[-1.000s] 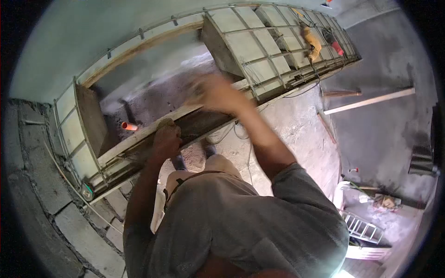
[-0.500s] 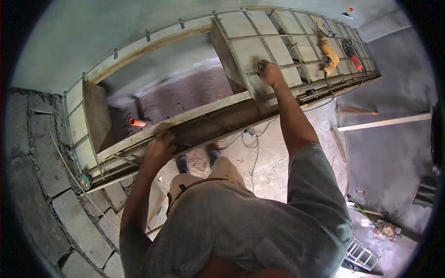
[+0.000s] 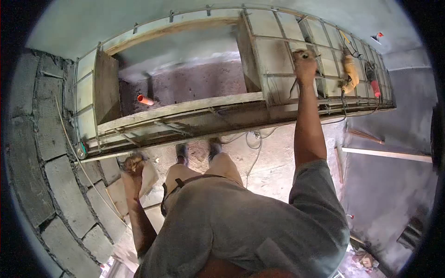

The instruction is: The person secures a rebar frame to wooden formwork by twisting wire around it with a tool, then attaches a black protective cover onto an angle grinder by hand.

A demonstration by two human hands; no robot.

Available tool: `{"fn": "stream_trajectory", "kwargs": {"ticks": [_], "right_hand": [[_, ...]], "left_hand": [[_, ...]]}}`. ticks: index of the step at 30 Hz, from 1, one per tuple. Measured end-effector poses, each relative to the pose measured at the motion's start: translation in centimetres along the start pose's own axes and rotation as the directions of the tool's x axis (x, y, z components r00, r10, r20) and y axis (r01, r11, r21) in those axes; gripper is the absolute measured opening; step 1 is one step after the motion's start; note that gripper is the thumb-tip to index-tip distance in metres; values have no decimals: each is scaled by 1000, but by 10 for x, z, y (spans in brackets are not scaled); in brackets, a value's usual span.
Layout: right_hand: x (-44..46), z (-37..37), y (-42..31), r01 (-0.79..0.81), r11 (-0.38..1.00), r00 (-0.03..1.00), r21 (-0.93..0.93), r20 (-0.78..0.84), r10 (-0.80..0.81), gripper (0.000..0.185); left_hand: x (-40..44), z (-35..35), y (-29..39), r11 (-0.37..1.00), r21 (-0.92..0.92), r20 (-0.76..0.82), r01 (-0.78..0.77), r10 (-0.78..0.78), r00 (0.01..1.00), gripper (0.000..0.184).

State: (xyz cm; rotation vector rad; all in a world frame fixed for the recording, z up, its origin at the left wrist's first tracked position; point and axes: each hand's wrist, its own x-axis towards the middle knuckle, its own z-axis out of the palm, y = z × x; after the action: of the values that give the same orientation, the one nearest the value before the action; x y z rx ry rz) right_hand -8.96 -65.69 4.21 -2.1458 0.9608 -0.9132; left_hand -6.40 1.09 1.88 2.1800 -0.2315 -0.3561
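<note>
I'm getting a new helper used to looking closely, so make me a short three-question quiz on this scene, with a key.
1. True or false: the orange pipe shows within the wood-edged opening.

2. Multiple choice: which of the person's hands is over the metal bar grid?
A) left
B) right
C) both

3. Fill in the blank: in the picture, the power tool lying just left of the red-and-black tool is mainly ____.

Key:
1. True.
2. B, the right hand; the left hand is off the grid, on the person's side.
3. Yellow.
</note>
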Motion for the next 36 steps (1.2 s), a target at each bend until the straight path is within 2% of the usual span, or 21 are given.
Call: {"fn": "stream_trajectory", "kwargs": {"ticks": [2,4,5,7,9,10,12,13,14,16,17,19,21,23,25,27,30,32,33,35,36], "right_hand": [[11,-15,12,84,976,989,-200,-102,-106,27],[-11,-55,-78,-407,913,905,-13,134,405,28],[-32,-68,-110,-86,996,980,31,185,78,25],[-79,-80,-169,-95,983,952,160,302,43,13],[-126,-78,-190,-92,943,834,320,543,-103,8],[-153,-70,-195,-81,878,736,471,622,-266,9],[-204,-54,-222,-210,927,622,312,774,-119,19],[-230,-41,-229,-89,935,655,344,727,-205,18],[-248,-29,-236,-267,915,696,302,717,-33,17],[-273,-15,-240,-305,902,691,307,723,-12,17],[-285,-8,-242,-344,882,678,323,735,-4,17],[-316,8,-255,-261,910,703,322,710,-50,21],[-346,23,-268,-510,830,559,225,821,120,19],[-389,52,-274,-631,726,548,274,819,167,22],[-413,74,-308,-786,532,444,314,886,133,32],[-421,92,-326,-705,649,406,286,913,39,37],[-430,118,-344,-689,669,444,277,892,88,30],[-428,130,-362,-116,932,663,343,725,-184,22],[-421,132,-367,-94,955,642,281,750,-157,19],[-405,134,-375,-453,861,640,231,757,134,19],[-391,128,-382,-564,793,572,229,802,175,19]], "left_hand": [[8,0,39,999,-31,-9,-10,9,1000,15],[24,4,65,990,87,-59,-109,114,992,15],[33,10,101,962,73,-20,-265,267,964,13],[39,31,140,969,-173,106,-179,198,974,24],[46,61,165,865,-351,197,-360,444,874,40],[43,76,176,811,-553,318,-194,420,850,47],[40,92,190,739,-665,420,-111,492,762,45],[38,85,188,732,-672,419,-113,501,757,45],[37,78,185,787,-616,538,36,387,749,41],[39,61,168,817,-536,670,211,260,695,30],[40,58,147,808,-548,678,216,277,681,30],[41,51,99,743,-659,490,120,303,817,24],[47,4,89,661,-696,516,281,188,836,22],[54,-14,65,673,-737,278,66,213,937,22],[61,-31,40,655,-754,216,58,164,963,22],[68,-49,18,728,-677,28,-104,166,986,23],[76,-72,-2,744,-666,73,-46,127,989,24],[79,-97,5,793,-598,-7,-116,140,990,26],[84,-113,15,797,-594,0,-108,135,991,26],[100,-139,41,762,-648,294,-9,261,919,28],[108,-141,44,764,-645,297,-4,257,920,28]]}}
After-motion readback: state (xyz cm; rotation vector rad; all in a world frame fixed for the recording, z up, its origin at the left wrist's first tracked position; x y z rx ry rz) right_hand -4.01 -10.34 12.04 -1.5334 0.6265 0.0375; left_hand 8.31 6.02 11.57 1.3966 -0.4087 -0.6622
